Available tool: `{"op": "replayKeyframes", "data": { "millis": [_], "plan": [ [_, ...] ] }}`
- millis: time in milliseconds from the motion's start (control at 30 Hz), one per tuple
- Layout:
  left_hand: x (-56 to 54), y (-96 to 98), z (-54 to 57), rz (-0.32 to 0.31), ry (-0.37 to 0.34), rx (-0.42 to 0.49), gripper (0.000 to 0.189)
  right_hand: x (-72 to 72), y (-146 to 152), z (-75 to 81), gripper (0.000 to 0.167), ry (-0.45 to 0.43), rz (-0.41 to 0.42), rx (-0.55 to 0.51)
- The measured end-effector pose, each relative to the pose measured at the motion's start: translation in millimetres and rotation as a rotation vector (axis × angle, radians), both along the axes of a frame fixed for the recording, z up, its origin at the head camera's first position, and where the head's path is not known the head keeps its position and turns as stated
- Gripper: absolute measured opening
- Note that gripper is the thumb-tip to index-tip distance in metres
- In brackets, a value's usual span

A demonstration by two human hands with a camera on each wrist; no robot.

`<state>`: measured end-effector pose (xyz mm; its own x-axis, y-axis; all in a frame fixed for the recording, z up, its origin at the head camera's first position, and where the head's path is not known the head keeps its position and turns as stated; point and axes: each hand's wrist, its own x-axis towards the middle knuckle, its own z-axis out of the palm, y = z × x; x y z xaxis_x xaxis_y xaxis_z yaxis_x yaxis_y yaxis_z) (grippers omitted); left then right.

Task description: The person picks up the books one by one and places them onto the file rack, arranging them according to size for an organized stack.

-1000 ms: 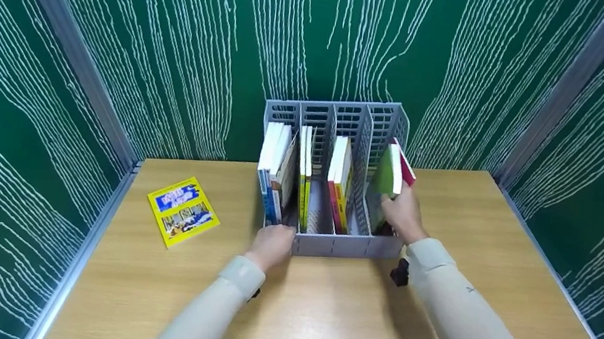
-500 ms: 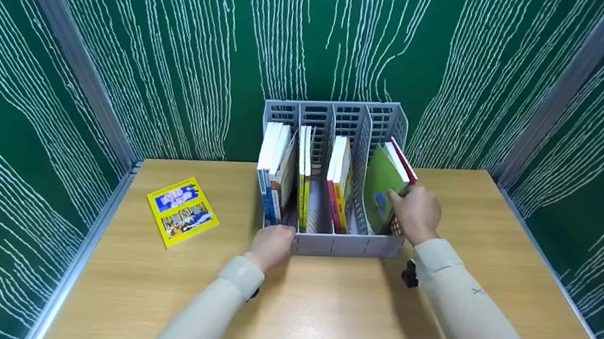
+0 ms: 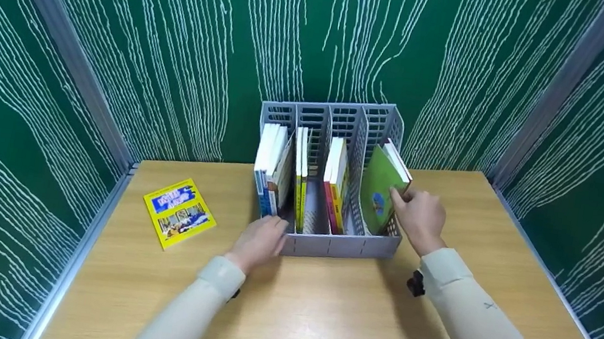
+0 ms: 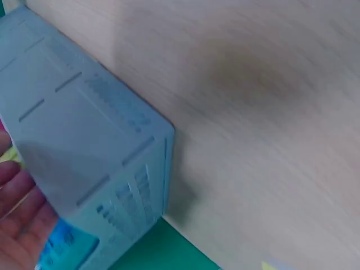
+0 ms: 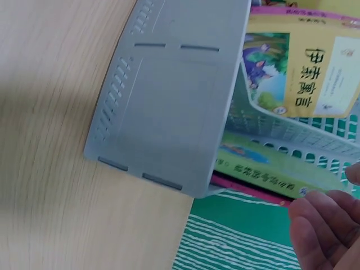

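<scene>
A grey file organizer (image 3: 347, 248) with several upright slots stands on the table, holding thin books. In its rightmost slot a green book (image 3: 381, 182) leans beside a dark red one. My right hand (image 3: 421, 219) holds the green book's front upper corner, thumb on the cover and fingers on the far side. The right wrist view shows the green book's spine (image 5: 264, 170) and part of that hand (image 5: 326, 228). My left hand (image 3: 258, 242) is at the organizer's front left corner, fingers extended and nearly straight in the left wrist view, by a blue book (image 4: 66, 244).
A yellow book (image 3: 179, 214) lies flat on the wooden table (image 3: 313, 315) left of the organizer. White books (image 3: 271, 148), yellow-spined books (image 3: 300, 181) and a pink-and-yellow pair (image 3: 336, 188) fill the other slots. Green walls (image 3: 177, 62) close off the back and sides.
The green book went down into the rightmost slot next to the red one, and my right hand shifted right. My left hand loosened from the organizer's front edge and drew slightly left.
</scene>
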<state>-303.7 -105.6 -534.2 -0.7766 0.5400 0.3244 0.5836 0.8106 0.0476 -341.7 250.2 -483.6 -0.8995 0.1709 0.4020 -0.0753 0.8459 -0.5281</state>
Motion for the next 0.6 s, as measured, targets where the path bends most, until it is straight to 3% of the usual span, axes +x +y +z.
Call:
{"op": "replayKeyframes", "data": {
  "millis": [133, 233, 300, 467, 600],
  "plan": [
    [1.0, -24.2, 0.8, -0.036, 0.058, 0.079, 0.016, 6.4, -6, -0.9, 0.040, 0.047, 0.066, -0.023],
    [3.7, -45.1, -0.4, 0.004, 0.045, 0.107, 0.017, 11.4, -10, -2.7, 0.033, 0.074, 0.128, -0.035],
    [5.8, -59.2, -0.8, 0.069, 0.012, 0.123, 0.016, 15.1, -13, -4.3, 0.030, 0.086, 0.168, -0.039],
    [6.9, -94.3, 1.0, 0.301, -0.097, 0.152, 0.015, 22.6, -20, -11.8, 0.022, 0.099, 0.254, -0.028],
    [3.8, -120.6, 2.3, 0.477, -0.160, 0.194, 0.026, 26.7, -24, -19.3, 0.020, 0.064, 0.315, -0.021]
  ]
}}
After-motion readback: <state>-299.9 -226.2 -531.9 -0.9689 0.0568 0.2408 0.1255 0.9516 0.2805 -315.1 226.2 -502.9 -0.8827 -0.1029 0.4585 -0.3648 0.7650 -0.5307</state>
